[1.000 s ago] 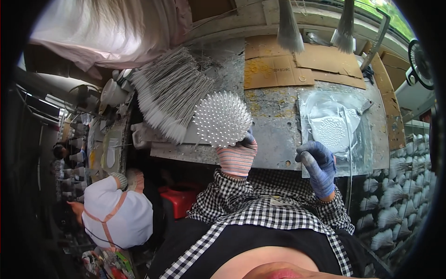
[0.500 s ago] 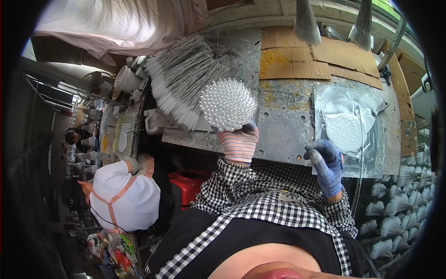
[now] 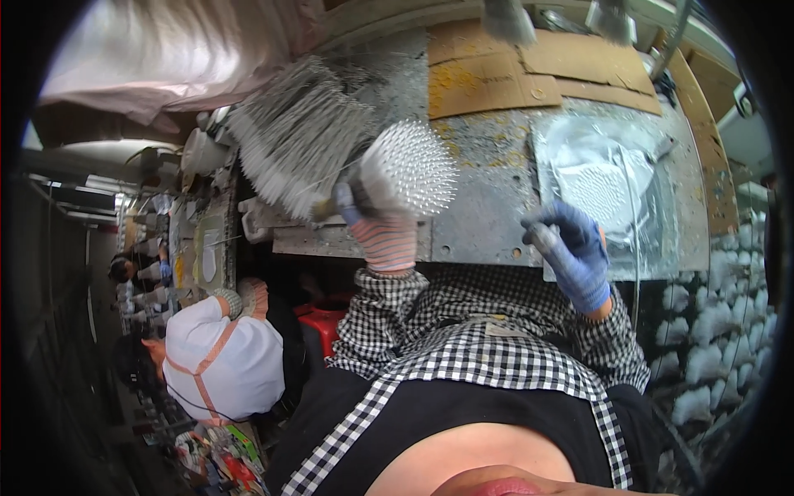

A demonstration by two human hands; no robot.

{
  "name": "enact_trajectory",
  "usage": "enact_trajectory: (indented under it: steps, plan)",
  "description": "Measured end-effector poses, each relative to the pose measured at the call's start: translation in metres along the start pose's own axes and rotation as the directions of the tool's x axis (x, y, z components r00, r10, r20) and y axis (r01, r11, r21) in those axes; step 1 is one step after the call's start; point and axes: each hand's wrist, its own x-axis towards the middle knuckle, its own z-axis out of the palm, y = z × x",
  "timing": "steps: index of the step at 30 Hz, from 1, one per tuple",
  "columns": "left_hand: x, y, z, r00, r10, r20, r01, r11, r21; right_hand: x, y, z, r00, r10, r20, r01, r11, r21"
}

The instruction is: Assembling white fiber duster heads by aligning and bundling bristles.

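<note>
Gripping a round white spiky pin-studded ball [image 3: 407,169] in the striped-gloved left hand [image 3: 382,227], over the grey speckled workbench [image 3: 488,207]; closing the blue-gloved right hand [image 3: 572,252] around a small grey stub; leaving a heap of loose white pins [image 3: 294,136] seemingly unused.

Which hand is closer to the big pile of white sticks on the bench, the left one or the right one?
Left. The left hand, holding a round spiky white ball, is right beside the pile of white sticks. The right hand is far across the bench.
</note>
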Motion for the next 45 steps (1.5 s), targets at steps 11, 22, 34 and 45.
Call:
enact_trajectory:
  steps: [11,22,34,45]
  plan:
    - [0.042,0.001,0.038,0.997,-0.053,0.048,0.023,0.871,0.490,0.098,-0.032,-0.007,0.918,-0.297,0.263,0.374,0.867,-0.330]
    - [0.044,-0.020,0.057,0.853,-0.517,0.069,0.335,0.645,0.687,0.115,0.018,-0.018,0.926,0.049,0.374,0.151,0.860,-0.487]
    - [0.042,-0.023,0.056,0.831,-0.543,0.119,0.319,0.640,0.699,0.089,0.036,-0.028,0.710,-0.533,0.460,0.704,0.555,-0.442]
    - [0.046,-0.030,0.057,0.854,-0.445,0.270,0.137,0.693,0.708,0.084,0.046,-0.030,0.590,-0.570,0.572,0.764,0.163,-0.625]
